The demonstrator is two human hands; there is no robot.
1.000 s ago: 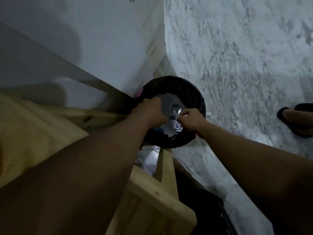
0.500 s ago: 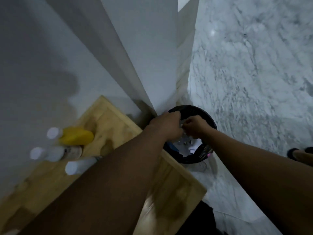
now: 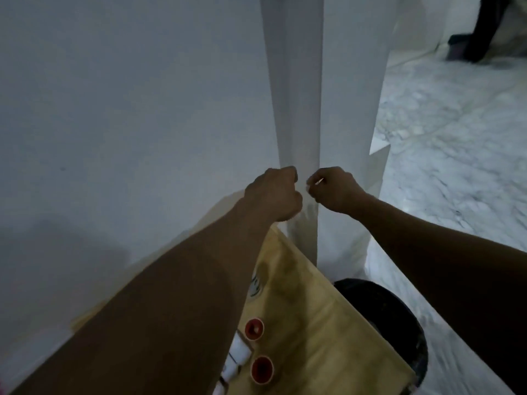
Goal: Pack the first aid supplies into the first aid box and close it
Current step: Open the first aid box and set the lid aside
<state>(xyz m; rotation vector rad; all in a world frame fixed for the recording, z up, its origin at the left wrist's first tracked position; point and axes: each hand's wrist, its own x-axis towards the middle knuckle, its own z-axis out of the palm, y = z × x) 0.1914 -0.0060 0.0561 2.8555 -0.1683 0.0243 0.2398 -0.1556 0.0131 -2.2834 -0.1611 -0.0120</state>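
My left hand [image 3: 273, 193] is a closed fist held up in front of the white wall corner, and I see nothing in it. Just to its right, my right hand [image 3: 335, 189] pinches a thin pale sliver [image 3: 320, 181] between fingertips; what it is cannot be made out. The two hands are a small gap apart. Below them on the wooden table [image 3: 322, 332] stand two red-topped containers [image 3: 253, 329] [image 3: 262, 369] and some small white items [image 3: 239, 349], partly hidden by my left forearm. No first aid box is in view.
A black round bin [image 3: 399, 320] sits on the marble floor [image 3: 456, 155] against the table's right edge. A white pillar [image 3: 296, 109] rises right behind the hands. A dark shape [image 3: 482, 32] stands on the floor far back right.
Both hands have lifted out of the black bin and now sit high before the wall corner. The view has tilted up, and the bin has dropped to the lower right.
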